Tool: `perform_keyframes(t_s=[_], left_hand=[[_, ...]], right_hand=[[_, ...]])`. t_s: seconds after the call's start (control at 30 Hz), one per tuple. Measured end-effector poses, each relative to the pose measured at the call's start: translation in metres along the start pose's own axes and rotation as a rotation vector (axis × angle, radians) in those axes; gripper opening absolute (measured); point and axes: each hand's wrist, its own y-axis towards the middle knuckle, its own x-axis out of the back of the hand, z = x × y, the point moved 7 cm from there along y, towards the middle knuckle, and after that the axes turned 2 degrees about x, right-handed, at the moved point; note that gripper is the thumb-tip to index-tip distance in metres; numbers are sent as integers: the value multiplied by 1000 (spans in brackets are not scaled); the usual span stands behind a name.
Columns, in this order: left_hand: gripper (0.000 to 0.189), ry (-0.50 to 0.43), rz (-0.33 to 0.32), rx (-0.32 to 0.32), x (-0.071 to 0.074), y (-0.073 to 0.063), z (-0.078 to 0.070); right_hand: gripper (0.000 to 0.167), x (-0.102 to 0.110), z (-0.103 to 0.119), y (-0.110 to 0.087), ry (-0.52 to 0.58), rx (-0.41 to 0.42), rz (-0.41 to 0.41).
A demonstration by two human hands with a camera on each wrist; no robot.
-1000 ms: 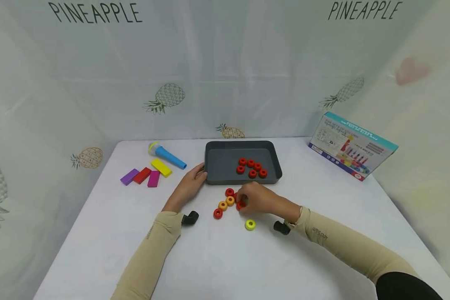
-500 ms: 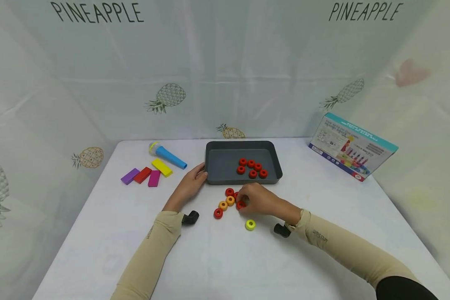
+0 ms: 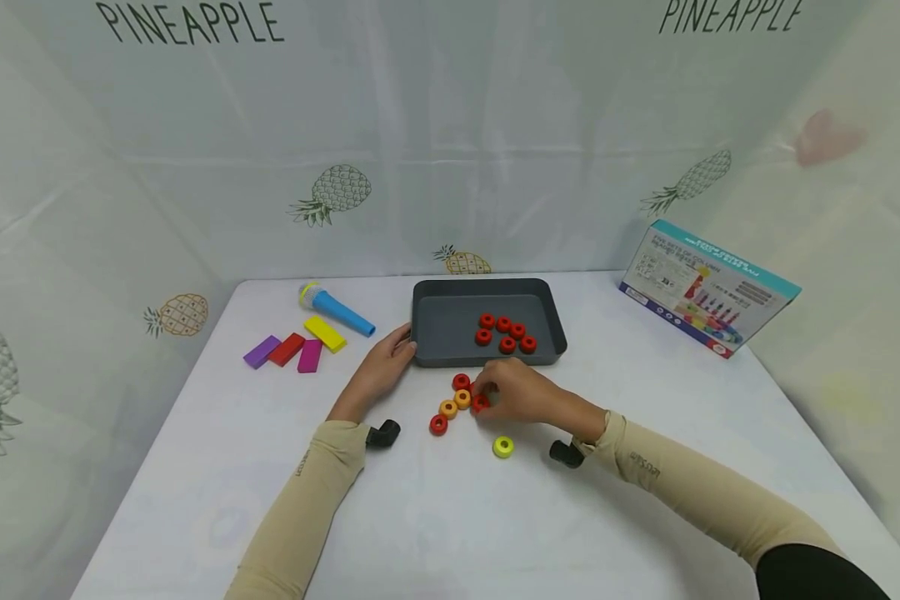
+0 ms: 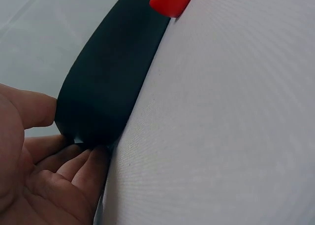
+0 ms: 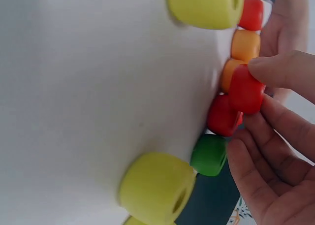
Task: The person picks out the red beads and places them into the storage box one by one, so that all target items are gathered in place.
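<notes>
the left hand (image 3: 377,372) grips the near left corner of a dark grey rectangular tray (image 3: 444,327), thumb and bent fingers closed about the corner from outside; the right hand (image 3: 519,390) pinches 1 red ring-shaped bead (image 5: 246,89) between thumb and finger, the gap no wider than the bead, the other fingers loosely bent; that bead is just in front of the tray, and whether it touches the white tabletop (image 3: 420,517) cannot be told; beside it lie 2 orange ring-shaped beads (image 3: 462,399), with a red bead (image 3: 461,382) on the tray side and another red bead (image 3: 438,425) at the near left end; a yellow-green ring-shaped bead (image 3: 503,447) lies nearer the person; the right wrist view also shows a green barrel-shaped bead (image 5: 207,156) by the fingertips and a yellow barrel-shaped bead (image 5: 156,188) near it; 6 glossy red beads (image 3: 503,323) sit inside the tray, mostly in its right half; left of the tray are a blue microphone-shaped toy (image 3: 345,315) and 4 flat rectangular blocks, purple, red, yellow and magenta (image 3: 310,356); a printed box (image 3: 708,292) with a teal edge stands at right
</notes>
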Motion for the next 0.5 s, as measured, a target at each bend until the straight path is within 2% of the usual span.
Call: perform_keyframes(t_s=[0.2,0.5], left_hand=[[58,-7,-5,-6,1,0,-2],[58,-7,-2,17,0,0,-2]], right_hand=[[26,11,2,2,29,-2,-30],[25,22,2,4,31,78,-110]])
